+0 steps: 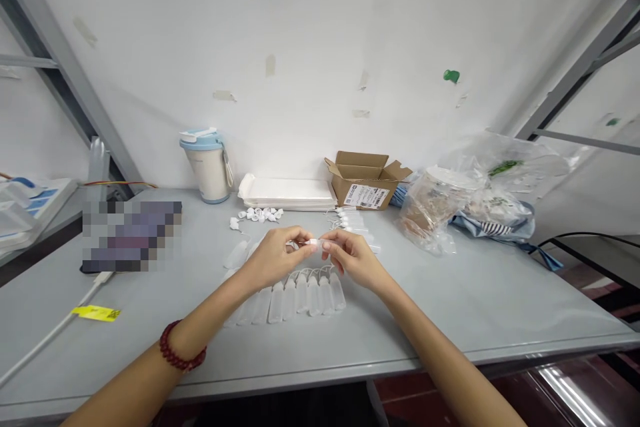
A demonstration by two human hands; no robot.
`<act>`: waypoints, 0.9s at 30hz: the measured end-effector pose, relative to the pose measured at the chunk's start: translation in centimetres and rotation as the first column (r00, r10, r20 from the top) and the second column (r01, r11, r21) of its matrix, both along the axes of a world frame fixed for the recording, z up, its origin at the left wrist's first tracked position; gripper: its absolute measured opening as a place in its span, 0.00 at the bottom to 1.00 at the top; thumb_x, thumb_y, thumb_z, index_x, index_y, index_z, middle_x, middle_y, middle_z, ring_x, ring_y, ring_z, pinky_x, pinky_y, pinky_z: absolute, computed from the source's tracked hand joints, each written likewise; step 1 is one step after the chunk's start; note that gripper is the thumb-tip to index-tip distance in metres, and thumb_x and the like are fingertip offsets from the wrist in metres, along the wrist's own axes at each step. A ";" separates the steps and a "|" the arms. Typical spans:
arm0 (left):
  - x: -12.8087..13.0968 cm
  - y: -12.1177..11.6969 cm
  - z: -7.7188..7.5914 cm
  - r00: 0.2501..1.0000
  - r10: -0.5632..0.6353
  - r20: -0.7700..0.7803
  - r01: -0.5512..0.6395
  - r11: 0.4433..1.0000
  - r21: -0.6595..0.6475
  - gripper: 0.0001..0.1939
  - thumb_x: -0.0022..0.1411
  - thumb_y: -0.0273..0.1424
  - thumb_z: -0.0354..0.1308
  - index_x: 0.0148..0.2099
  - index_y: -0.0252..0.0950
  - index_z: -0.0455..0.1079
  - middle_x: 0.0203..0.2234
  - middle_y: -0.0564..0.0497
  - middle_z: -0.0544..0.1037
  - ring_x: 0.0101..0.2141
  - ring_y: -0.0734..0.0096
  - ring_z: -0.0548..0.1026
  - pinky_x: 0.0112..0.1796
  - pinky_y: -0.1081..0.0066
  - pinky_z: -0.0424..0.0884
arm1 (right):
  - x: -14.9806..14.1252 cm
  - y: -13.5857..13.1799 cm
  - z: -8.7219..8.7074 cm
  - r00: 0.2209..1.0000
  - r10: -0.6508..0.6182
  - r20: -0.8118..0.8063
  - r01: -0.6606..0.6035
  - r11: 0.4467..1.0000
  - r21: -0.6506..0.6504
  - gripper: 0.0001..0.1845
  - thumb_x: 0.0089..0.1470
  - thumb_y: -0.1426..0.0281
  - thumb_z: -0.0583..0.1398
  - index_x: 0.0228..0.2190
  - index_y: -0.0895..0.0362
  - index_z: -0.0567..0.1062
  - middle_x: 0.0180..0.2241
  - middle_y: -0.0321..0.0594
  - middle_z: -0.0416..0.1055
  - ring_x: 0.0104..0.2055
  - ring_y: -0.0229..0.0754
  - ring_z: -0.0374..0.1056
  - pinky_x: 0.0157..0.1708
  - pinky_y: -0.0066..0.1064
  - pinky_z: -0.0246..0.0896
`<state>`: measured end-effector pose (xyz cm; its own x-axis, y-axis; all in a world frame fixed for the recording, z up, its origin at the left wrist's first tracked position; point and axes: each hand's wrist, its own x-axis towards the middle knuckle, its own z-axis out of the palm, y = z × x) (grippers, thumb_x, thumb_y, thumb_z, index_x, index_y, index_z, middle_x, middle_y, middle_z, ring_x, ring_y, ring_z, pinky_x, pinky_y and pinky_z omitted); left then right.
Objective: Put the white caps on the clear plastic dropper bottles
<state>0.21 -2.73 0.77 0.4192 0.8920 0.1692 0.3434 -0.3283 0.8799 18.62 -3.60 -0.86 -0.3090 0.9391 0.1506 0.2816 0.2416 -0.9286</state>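
Left hand: thumb and finger pinched on a small white part, a beaded bracelet on the wrist.
Right hand: thumb and fingertips drawn narrow at the part's right side; I cannot tell exactly what they grip.
Small white part: held up between the two hands, over the table.
Frosted tubes: a row below the hands, thin cords at their upper ends.
More tubes: lying behind the right hand, near the open cardboard box.
White pieces: loosely heaped in front of the white stack.
Cup: upright, left of the stack.
Plastic bag: right of the box.
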 end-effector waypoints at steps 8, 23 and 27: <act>-0.3 0.6 -0.3 0.998 -0.047 -0.043 0.043 0.994 -0.096 0.21 0.60 0.44 0.48 0.25 0.33 0.69 0.23 0.50 0.74 0.24 0.72 0.70 0.27 0.73 0.68 | -0.1 0.0 -0.1 1.000 -0.012 -0.022 0.013 0.999 0.044 0.14 0.54 0.60 0.56 0.34 0.59 0.71 0.25 0.36 0.69 0.17 0.29 0.55 0.17 0.23 0.53; 0.0 0.7 -0.4 0.999 -0.042 0.002 0.042 0.995 -0.094 0.23 0.60 0.47 0.46 0.26 0.33 0.68 0.22 0.51 0.71 0.24 0.73 0.68 0.28 0.73 0.65 | -0.2 -0.2 0.3 0.997 -0.031 -0.077 0.033 0.999 0.023 0.16 0.51 0.58 0.58 0.34 0.59 0.72 0.25 0.37 0.70 0.17 0.30 0.55 0.17 0.24 0.53; -0.1 0.6 -0.1 0.999 -0.047 0.007 0.048 0.994 -0.098 0.20 0.59 0.44 0.50 0.24 0.34 0.66 0.22 0.52 0.72 0.24 0.73 0.68 0.28 0.73 0.65 | -0.2 -0.4 0.3 0.998 -0.034 -0.060 0.035 0.999 0.013 0.17 0.51 0.56 0.58 0.33 0.59 0.72 0.24 0.37 0.70 0.17 0.30 0.55 0.17 0.24 0.52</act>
